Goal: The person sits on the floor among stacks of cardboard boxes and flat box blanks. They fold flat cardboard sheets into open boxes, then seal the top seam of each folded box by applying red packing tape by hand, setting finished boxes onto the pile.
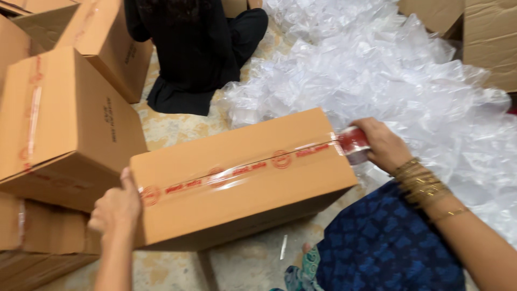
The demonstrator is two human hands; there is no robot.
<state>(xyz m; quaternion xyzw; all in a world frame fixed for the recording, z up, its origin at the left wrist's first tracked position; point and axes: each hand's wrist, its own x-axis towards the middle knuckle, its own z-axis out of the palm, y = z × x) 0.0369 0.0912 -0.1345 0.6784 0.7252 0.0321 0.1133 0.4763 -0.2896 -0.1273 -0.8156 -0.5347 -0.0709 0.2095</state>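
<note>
The left hand (116, 207) presses the near-left end of the stiff, probably light cardboard box (242, 178), best gripped at its edges, while the right hand (379, 144) grasps the tape roll (353, 144) at the far-right end

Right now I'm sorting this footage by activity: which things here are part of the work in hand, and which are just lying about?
In use: box, tape roll, tape strip, left hand steadying the box end, right hand holding the roll.

Lying about: stacked boxes, plastic heap, seated person in black.

Mottled stone floor (177, 129), evenly lit
</note>
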